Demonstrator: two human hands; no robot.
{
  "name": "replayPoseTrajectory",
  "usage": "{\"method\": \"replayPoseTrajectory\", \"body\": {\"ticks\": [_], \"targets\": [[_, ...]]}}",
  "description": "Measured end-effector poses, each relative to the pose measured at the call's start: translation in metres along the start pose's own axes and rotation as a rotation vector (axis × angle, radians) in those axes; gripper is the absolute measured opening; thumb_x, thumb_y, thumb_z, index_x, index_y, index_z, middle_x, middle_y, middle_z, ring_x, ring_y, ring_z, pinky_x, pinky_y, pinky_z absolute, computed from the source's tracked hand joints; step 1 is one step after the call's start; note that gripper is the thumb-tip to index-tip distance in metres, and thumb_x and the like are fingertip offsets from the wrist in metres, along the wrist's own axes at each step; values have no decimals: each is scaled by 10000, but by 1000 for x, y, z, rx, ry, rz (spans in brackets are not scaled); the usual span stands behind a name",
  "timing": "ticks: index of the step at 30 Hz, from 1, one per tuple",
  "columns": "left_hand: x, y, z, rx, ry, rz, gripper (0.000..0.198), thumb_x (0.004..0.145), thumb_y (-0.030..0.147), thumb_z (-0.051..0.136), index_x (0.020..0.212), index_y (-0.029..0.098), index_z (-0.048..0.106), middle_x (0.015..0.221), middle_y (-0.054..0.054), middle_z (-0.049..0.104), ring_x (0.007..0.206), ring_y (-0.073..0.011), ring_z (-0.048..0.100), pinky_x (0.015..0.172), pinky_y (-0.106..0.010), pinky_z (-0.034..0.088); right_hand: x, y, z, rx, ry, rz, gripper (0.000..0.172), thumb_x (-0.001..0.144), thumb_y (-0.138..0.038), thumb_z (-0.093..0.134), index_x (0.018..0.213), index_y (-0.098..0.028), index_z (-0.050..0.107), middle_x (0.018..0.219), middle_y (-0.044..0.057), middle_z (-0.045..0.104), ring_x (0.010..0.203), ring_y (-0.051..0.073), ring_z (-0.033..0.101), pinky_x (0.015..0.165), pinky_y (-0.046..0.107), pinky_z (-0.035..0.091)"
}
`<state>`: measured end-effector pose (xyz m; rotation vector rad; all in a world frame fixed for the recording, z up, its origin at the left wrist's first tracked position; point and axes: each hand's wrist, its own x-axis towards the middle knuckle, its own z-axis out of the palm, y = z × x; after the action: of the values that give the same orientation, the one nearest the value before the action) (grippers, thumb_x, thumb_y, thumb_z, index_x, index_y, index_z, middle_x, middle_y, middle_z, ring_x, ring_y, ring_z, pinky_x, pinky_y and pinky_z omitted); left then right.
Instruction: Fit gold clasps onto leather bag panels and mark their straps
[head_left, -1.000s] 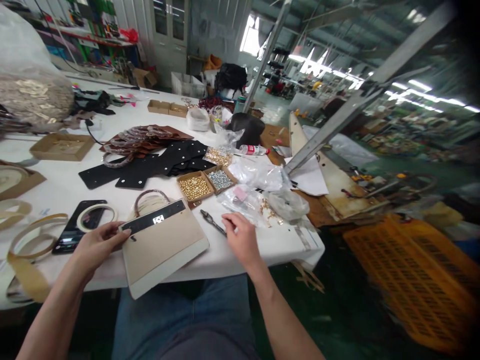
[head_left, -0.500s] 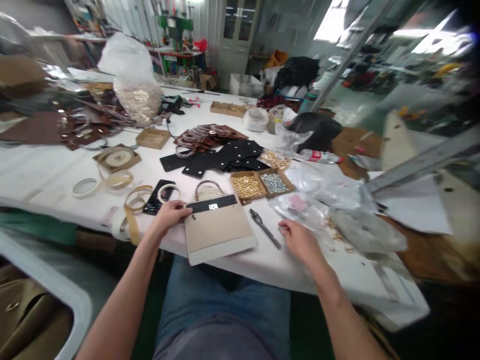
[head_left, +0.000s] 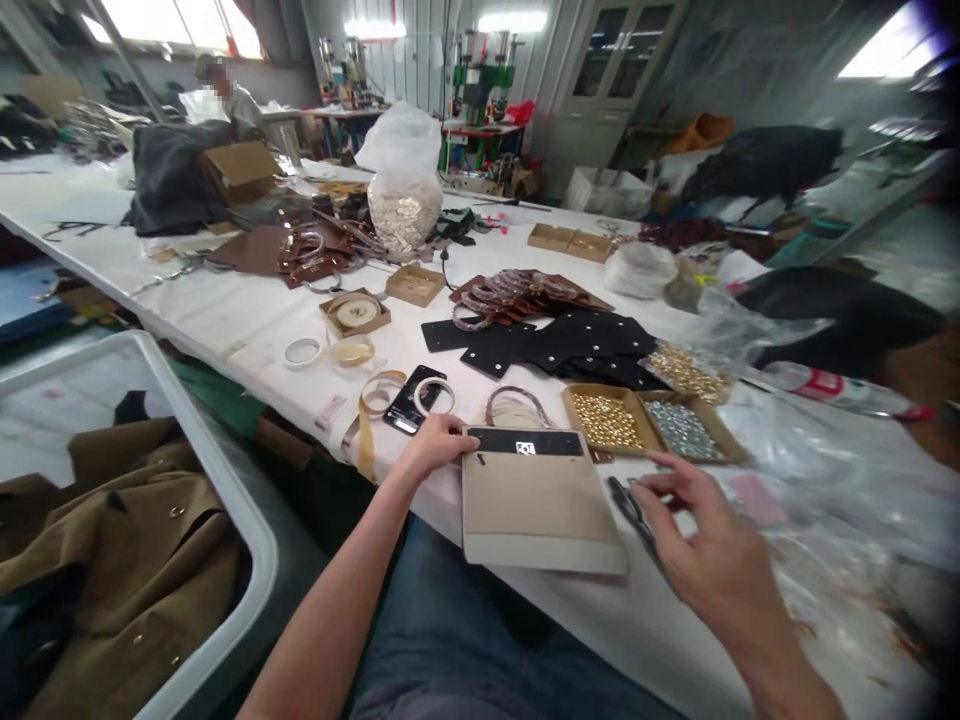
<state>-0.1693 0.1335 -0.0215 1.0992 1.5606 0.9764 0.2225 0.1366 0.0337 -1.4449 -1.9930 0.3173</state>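
Note:
A beige handbag piece [head_left: 536, 500] with a black strip and a small metal plate along its top lies at the table's front edge. My left hand [head_left: 442, 445] grips its upper left corner, thumb on top. A dark rod-like hand tool [head_left: 630, 505] lies right of the piece, partly hidden by my right hand [head_left: 697, 520]. My right hand is above it, thumb and fingers drawn together in a pinch; what is between them is too small to make out. A curved bag handle [head_left: 517, 392] stands behind the piece's top edge.
Cardboard trays hold gold studs [head_left: 606, 420] and silver studs [head_left: 681, 430]. Black straps [head_left: 562, 345] lie behind them. Left are a phone [head_left: 409, 405] and tape rolls [head_left: 302, 352]. Plastic bags [head_left: 825, 480] cover the right side. A white bin [head_left: 262, 540] with brown pieces stands left; a person [head_left: 240, 105] sits far back.
My view has turned left, bringing the bin and a person into sight. My right hand has moved left to the dark tool. My left hand keeps its grip on the handbag piece.

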Motion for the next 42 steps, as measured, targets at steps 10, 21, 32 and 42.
{"method": "replayPoseTrajectory", "body": {"ticks": [10,21,32,42], "targets": [[-5,3,-1,111,4,101,269,788,430,812,772,179,716,690,11,623,709,-181,569,625,-269,362,38,-115,118,492,-445,-290,293,1134,-198,525,1257,-253,785,1220,95,740,1138,274,718,1047,441,578],[-1,5,-5,129,-94,103,268,771,393,826,683,189,676,643,22,562,655,-164,491,609,-290,283,33,-100,129,481,-435,-216,356,995,-180,759,1346,-238,747,1214,82,696,931,224,687,836,371,591],[-3,-5,4,-65,-99,31,278,759,425,764,709,188,630,652,45,477,613,-125,402,593,-283,264,46,-109,135,384,-440,-319,254,1084,-195,647,1309,-256,748,1208,102,700,1111,303,686,1006,472,570],[0,-9,5,-122,-108,39,304,745,441,800,698,180,652,667,27,537,625,-130,440,593,-280,277,46,-97,127,547,-590,-126,449,977,-264,827,1421,-276,761,1270,80,711,1001,241,696,839,377,612]]}}
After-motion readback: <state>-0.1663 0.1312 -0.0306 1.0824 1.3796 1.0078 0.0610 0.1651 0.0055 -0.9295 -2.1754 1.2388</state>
